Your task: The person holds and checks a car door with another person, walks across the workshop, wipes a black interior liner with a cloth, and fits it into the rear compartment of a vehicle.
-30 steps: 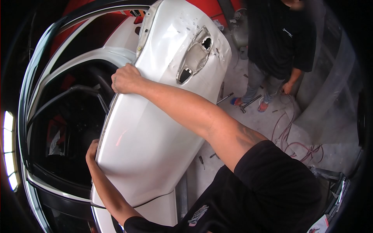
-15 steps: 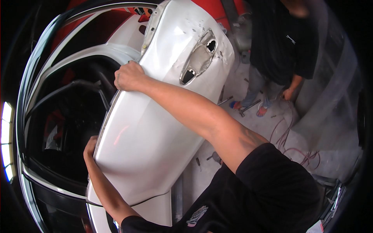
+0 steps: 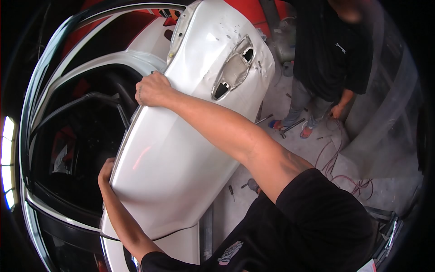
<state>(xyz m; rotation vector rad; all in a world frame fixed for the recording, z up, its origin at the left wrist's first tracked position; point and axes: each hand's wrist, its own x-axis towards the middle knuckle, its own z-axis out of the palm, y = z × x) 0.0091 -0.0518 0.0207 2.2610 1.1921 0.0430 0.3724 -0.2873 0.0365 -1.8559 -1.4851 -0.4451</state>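
A white car door (image 3: 154, 181) stands swung out from the car, its handle recess (image 3: 233, 68) bare, with two dark holes and scraped, chipped paint around it. Over the door's upper edge my right hand (image 3: 153, 89) is closed, knuckles up, fingertips hidden on the inner side. Lower along the same edge, my left hand (image 3: 106, 171) is hooked around the door from the inside, its fingers partly hidden. My right forearm crosses in front of the outer panel.
A co-worker (image 3: 333, 54) in a dark shirt stands beyond the door. On the floor lie a hammer (image 3: 291, 128), a screwdriver (image 3: 231, 192) and a reddish hose (image 3: 362, 185). Plastic sheeting (image 3: 385, 122) hangs at the right. The car's dark interior (image 3: 77, 140) is to the left.
The view has shifted very slightly. Both hands keep the same places on the door's edge.
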